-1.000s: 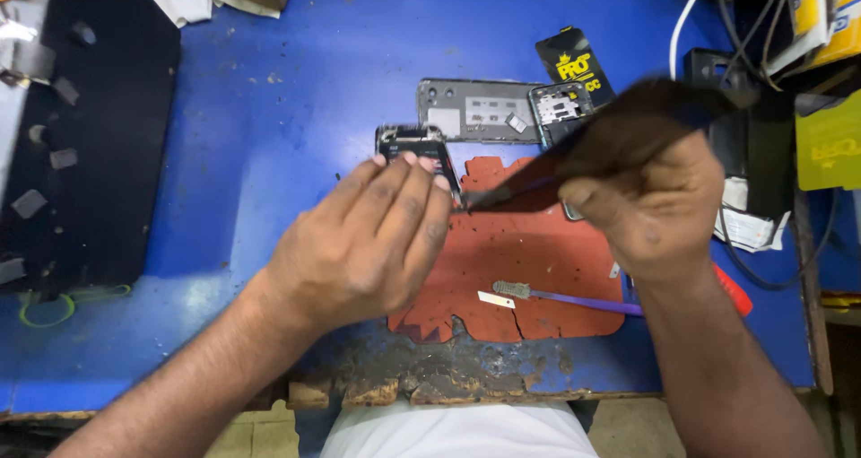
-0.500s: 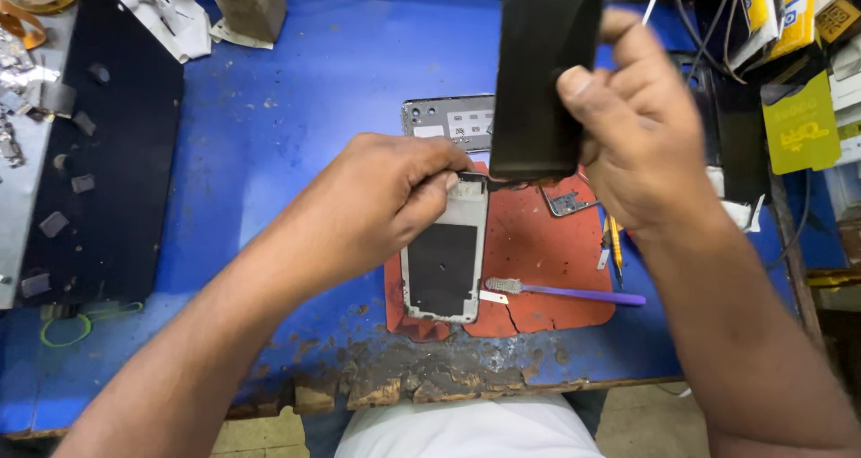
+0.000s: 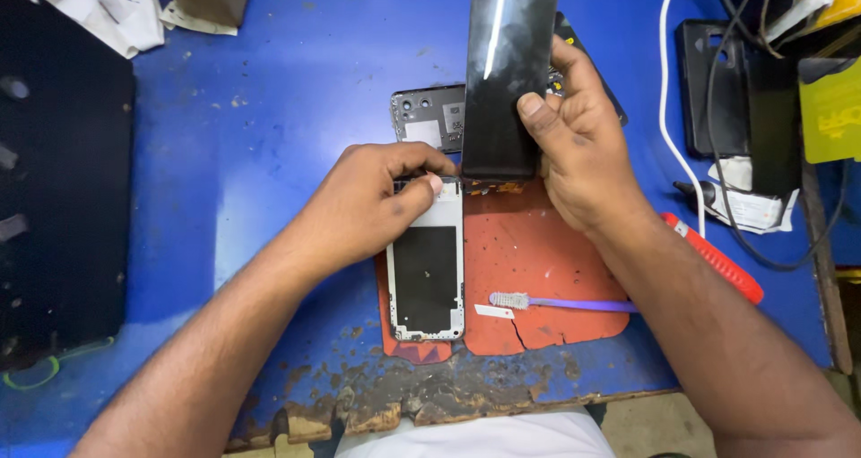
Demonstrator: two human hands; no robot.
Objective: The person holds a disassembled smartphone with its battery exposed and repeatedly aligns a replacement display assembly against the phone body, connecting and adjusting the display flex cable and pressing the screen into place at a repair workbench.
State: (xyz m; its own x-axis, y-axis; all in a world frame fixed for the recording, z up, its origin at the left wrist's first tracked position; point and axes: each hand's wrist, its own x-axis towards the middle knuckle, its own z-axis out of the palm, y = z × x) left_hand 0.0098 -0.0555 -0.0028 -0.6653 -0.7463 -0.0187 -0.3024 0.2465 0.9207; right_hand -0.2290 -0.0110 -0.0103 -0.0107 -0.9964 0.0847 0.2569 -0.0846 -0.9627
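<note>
My right hand grips a black phone screen panel and holds it upright above the mat, glass facing me. Below it a phone frame with a dark middle lies flat on the red-orange work mat. My left hand presses on the top end of that frame with thumb and fingertips. Something small and orange shows under the panel's lower edge, between panel and frame. A grey phone back part lies just beyond my left hand.
A purple-handled brush lies on the mat near the front. A red-handled tool, white cable and black phone case are at the right. A large black mat covers the left of the worn blue table.
My right hand has swung the screen panel up from lying low over the frame to standing upright. The frame underneath is now uncovered. My left hand stays at the frame's top end.
</note>
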